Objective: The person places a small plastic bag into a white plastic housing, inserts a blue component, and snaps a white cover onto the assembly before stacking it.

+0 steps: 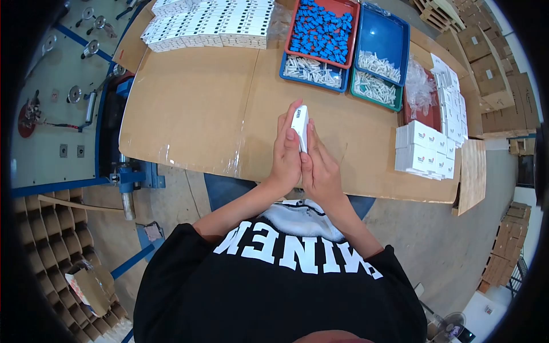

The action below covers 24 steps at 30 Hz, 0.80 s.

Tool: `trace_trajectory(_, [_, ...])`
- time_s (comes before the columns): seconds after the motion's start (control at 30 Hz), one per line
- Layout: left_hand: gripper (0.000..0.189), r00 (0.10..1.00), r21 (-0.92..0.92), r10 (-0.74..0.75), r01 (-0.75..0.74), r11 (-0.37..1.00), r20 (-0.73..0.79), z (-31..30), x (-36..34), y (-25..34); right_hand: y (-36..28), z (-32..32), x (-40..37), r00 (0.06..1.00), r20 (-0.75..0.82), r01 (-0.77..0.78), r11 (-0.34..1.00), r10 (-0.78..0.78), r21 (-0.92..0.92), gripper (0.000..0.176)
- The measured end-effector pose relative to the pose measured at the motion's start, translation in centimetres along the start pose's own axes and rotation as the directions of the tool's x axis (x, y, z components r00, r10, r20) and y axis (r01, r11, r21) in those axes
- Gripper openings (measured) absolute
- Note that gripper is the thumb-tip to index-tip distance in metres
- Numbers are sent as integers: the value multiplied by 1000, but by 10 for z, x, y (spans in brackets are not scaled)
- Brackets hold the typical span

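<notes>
A small white box (pixel 300 121) with a dark printed mark stands between my two hands, above the near part of the cardboard-covered table (pixel 194 108). My left hand (pixel 286 151) presses on its left side, fingers along it and thumb against the near face. From the right, my right hand (pixel 320 163) closes on the same box, its thumb low near the bottom edge. Both palms partly hide the box. Beyond the hands sit a red tray of blue pieces (pixel 321 31) and a blue tray of white sticks (pixel 313 71).
Rows of white boxes (pixel 211 26) stand at the table's back left. Another blue tray (pixel 383 34) and a green tray (pixel 374 91) hold white sticks. At the right are stacked white boxes (pixel 426 150) and clear plastic bags (pixel 420 88). A blue-framed machine (pixel 128 171) stands left.
</notes>
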<state>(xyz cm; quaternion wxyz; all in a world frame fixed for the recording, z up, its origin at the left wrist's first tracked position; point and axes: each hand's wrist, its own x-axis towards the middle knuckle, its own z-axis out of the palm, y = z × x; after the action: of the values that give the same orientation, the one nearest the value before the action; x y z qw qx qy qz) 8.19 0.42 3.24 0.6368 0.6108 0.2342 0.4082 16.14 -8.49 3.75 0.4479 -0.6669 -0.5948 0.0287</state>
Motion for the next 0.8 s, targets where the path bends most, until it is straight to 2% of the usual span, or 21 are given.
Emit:
trace_trajectory(0.07, [79, 999, 1, -29, 29, 1000, 16, 3, -8, -2, -4, -2, -6, 999, 2, -42, 999, 42, 10, 53])
trace_trajectory(0.13, [64, 999, -46, 44, -45, 998, -27, 8, -9, -2, -6, -2, -12, 998, -5, -67, 998, 67, 14, 53])
trace_trajectory(0.23, [61, 997, -15, 64, -64, 998, -31, 7, -10, -21, 0, 0, -24, 998, -17, -58, 998, 58, 2, 52])
trace_trajectory(0.27, [61, 993, -18, 112, -113, 993, -41, 9, -2, -19, 7, 2, -18, 999, -30, -46, 999, 45, -10, 52])
trace_trajectory(0.33, [59, 995, -119, -99, 98, 988, -3, 12, -8, -15, 10, 2, -17, 998, -36, -53, 999, 52, -8, 51])
trace_trajectory(0.37, [59, 996, -118, -92, 92, 989, 6, 12, -6, -17, 9, 2, -17, 995, -33, -91, 996, 91, 2, 51])
trace_trajectory(0.47, [58, 998, -83, -69, 70, 994, 16, 12, -8, -21, 10, -3, -17, 997, -34, -72, 997, 72, -3, 50])
trace_trajectory(0.53, [71, 996, -31, -85, 85, 996, 25, 13, -9, -13, 7, -3, -23, 996, -36, -84, 996, 84, -6, 50])
trace_trajectory(0.67, [70, 991, -70, -129, 130, 989, 29, 13, -14, -24, 8, -5, -19, 997, -52, -51, 999, 50, -7, 49])
trace_trajectory(0.73, [70, 999, -62, -49, 48, 997, -14, 16, -12, -23, 9, -6, -19, 997, -61, -51, 999, 50, -9, 49])
trace_trajectory(0.8, [71, 996, -60, -85, 85, 995, 10, 14, -15, -25, 6, -6, -23, 996, -63, -64, 998, 64, -2, 49])
